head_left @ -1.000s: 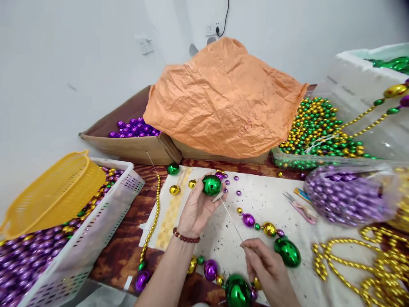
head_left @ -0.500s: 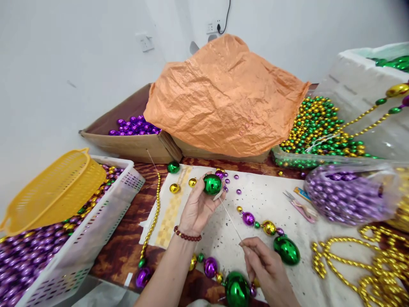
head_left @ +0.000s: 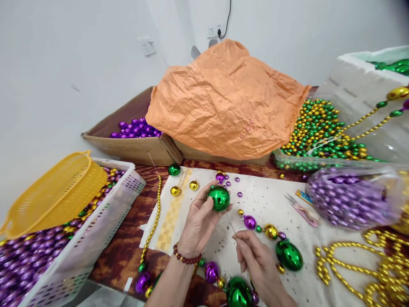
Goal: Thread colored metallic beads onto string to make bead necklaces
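A large shiny green bead (head_left: 219, 198) is gripped between the thumb and fingers of my left hand (head_left: 200, 217), over the white cloth. My right hand (head_left: 255, 258), lower and to the right, pinches a thin needle-like wire (head_left: 230, 222) whose upper end reaches the underside of that bead. Whether the tip is inside the hole I cannot tell. Around my hands curves a strand of purple, gold and green beads, with one big green bead (head_left: 289, 255) right of my right hand and another big green bead (head_left: 239, 291) below, partly hidden by it.
Loose gold beads (head_left: 175, 190) and small purple beads lie on the cloth (head_left: 255, 187). Scissors (head_left: 303, 211) rest at right, near gold bead strands (head_left: 348, 247) and a bag of purple beads (head_left: 348, 196). A white basket (head_left: 105, 230) stands left; cardboard boxes (head_left: 128, 147) and an orange sack (head_left: 223, 106) stand behind.
The green bead has shifted slightly down and right in my left hand, its thumb now across the front. My right hand has moved up and left, and less wire shows between the hands.
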Tool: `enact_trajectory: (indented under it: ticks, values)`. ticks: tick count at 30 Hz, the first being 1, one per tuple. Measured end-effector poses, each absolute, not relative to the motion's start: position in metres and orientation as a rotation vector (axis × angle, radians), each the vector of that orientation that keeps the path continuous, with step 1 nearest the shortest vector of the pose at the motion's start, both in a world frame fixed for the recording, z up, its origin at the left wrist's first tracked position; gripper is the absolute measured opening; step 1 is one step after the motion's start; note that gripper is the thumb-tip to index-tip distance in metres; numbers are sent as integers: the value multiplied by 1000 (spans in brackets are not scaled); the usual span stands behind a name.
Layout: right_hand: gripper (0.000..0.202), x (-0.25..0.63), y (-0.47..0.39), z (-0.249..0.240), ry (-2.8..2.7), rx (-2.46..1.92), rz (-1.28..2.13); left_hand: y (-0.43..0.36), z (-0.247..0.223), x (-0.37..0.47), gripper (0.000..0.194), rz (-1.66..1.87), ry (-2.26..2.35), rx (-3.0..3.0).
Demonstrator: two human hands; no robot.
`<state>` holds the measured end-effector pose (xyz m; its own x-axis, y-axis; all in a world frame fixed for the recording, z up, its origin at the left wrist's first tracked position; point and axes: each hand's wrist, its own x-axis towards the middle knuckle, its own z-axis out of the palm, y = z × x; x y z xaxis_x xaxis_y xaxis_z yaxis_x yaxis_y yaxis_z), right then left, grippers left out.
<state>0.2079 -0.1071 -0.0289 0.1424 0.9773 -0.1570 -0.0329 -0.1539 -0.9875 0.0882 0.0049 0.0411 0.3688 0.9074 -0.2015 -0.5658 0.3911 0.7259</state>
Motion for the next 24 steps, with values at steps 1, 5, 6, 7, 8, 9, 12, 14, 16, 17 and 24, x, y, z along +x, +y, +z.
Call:
enact_trajectory:
  ticks: [1,5,6,7,8,9,12,14,16,17,24]
  values:
    - [38,206,-107,-29,-988,-1372,1221,4,41,87,40,1030,655,606]
    - [37,203,-108,-30,-982,-1370,1243,5,40,83,37,1031,660,588]
    - [37,203,-109,-31,-986,-1369,1242,5,39,83,36,1025,662,590]
    - [37,203,-109,-31,-988,-1367,1242,5,38,82,35,1017,664,593]
    - [37,203,-109,-31,-988,-1366,1243,5,37,82,34,1011,665,596]
    - [37,203,-109,-31,-989,-1366,1246,5,37,82,33,1007,666,596]
    - [37,203,-108,-31,-1006,-1382,1259,5,36,81,33,1017,682,586]
    - [38,203,-107,-31,-1025,-1393,1270,6,36,79,33,1026,697,580]
    - [38,203,-107,-31,-1037,-1398,1281,6,35,78,33,1026,708,584]
    - [38,203,-106,-31,-1039,-1399,1283,6,35,77,33,1018,711,592]
    - [31,204,-93,-26,-1018,-1346,1267,-8,23,86,34,928,715,646]
